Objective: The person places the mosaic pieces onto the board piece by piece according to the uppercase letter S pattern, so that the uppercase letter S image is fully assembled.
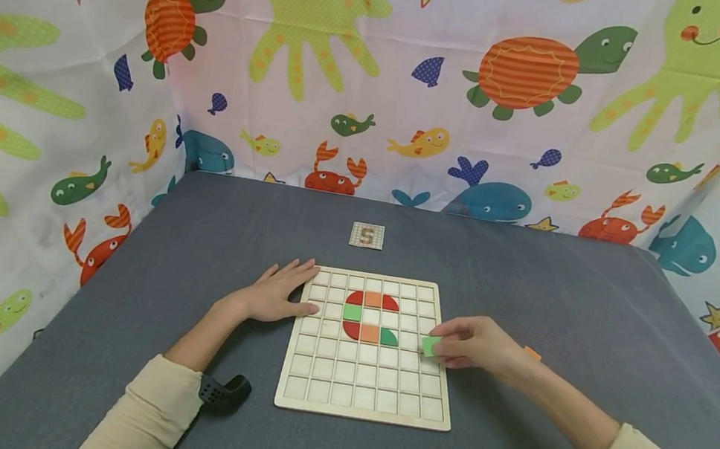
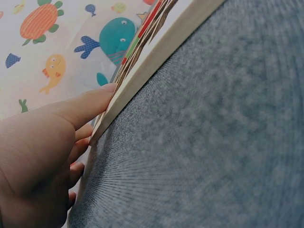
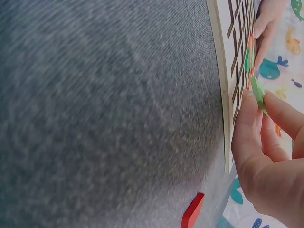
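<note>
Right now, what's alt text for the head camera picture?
A right hand pinches a green tile near the right edge of a grid board holding red, orange and green pieces; the left hand touches the board's left edge. A small card lies beyond.

I see the green tile (image 1: 430, 346) tilted above the right side of the board (image 1: 345, 373), pale, gridded and flat, coloured pieces (image 1: 373, 299) in some cells.

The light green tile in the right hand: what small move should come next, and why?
Probably move the light green tile left into the empty cell below the dark green piece: the right hand's grip holds it near the right edge of the board, and the card shows an S-like figure the placed pieces seem to follow.
</note>
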Demonstrator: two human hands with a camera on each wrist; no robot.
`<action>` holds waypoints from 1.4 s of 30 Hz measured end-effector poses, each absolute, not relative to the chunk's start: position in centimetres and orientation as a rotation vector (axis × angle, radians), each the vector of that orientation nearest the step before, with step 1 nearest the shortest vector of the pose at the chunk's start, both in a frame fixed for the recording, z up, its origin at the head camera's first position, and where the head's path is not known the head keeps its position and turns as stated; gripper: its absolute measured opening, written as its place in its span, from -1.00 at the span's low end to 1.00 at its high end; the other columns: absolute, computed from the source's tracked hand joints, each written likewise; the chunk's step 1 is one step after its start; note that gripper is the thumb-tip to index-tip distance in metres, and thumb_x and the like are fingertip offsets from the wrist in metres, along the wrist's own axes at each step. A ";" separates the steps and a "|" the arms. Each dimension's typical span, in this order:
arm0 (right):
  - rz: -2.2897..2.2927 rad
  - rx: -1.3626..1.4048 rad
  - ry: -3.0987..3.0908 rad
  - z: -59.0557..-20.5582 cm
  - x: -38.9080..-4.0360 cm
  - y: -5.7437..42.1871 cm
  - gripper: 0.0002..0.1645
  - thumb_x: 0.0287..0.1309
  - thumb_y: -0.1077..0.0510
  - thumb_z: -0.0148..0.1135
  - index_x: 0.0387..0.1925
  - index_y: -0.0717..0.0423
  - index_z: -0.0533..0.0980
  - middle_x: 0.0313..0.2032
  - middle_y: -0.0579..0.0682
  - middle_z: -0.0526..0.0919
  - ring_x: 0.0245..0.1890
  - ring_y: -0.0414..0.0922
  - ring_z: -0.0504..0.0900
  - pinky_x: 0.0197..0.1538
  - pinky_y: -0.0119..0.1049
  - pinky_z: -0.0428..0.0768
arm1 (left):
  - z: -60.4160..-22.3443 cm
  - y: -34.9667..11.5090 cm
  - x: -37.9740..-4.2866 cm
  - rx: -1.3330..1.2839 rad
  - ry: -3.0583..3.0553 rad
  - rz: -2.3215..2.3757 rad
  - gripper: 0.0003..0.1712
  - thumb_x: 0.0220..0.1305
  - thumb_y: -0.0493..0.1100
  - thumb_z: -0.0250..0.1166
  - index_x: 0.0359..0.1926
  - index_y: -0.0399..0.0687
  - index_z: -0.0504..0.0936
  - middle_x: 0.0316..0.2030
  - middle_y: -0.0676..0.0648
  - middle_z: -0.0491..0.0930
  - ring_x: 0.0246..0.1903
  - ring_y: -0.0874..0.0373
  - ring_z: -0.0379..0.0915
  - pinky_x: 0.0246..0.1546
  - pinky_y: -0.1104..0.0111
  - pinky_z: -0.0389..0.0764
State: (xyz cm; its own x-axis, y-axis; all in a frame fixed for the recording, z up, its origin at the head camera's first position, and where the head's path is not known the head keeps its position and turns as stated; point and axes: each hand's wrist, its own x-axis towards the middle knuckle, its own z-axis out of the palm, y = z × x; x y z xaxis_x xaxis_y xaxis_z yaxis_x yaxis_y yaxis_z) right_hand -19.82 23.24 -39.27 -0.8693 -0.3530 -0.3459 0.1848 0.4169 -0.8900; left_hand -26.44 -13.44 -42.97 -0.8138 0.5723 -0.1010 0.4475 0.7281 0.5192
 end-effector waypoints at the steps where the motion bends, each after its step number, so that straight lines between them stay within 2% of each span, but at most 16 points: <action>1: -1.472 -0.150 2.178 -39.3 -19.8 23.1 -0.60 0.12 0.21 0.36 -0.04 0.36 0.56 -0.26 0.08 0.67 -0.28 -0.07 0.65 -0.15 -0.18 0.63 | -43.0 -13.4 -26.4 0.808 2.676 0.713 -0.07 0.32 0.19 0.16 0.48 -0.17 0.00 0.46 -0.20 -0.09 0.43 -0.18 -0.32 0.30 -0.14 -0.31; 19: -1.464 -0.135 2.144 -39.2 -19.3 20.5 -0.64 0.11 0.27 0.34 -0.06 0.39 0.55 -0.34 0.08 0.68 -0.38 -0.09 0.68 -0.29 -0.26 0.63 | -43.1 -13.4 -26.7 0.808 2.675 0.700 -0.07 0.32 0.19 0.16 0.49 -0.13 -0.02 0.47 -0.16 -0.11 0.43 -0.15 -0.34 0.31 -0.13 -0.32; 30: -1.529 -0.087 2.084 -39.4 -19.0 19.2 -0.63 0.11 0.31 0.33 -0.06 0.44 0.53 -0.37 0.14 0.67 -0.42 -0.09 0.68 -0.29 -0.26 0.65 | -43.0 -13.5 -26.5 0.810 2.675 0.703 -0.07 0.33 0.19 0.15 0.49 -0.17 -0.02 0.46 -0.18 -0.11 0.43 -0.16 -0.33 0.31 -0.13 -0.32; 42: -1.539 -0.037 2.103 -39.3 -18.8 18.3 -0.65 0.09 0.33 0.34 -0.08 0.45 0.53 -0.40 0.10 0.62 -0.44 -0.13 0.67 -0.30 -0.26 0.65 | -43.1 -13.4 -26.6 0.812 2.675 0.703 -0.07 0.33 0.19 0.15 0.49 -0.16 -0.02 0.47 -0.17 -0.11 0.43 -0.15 -0.33 0.31 -0.13 -0.33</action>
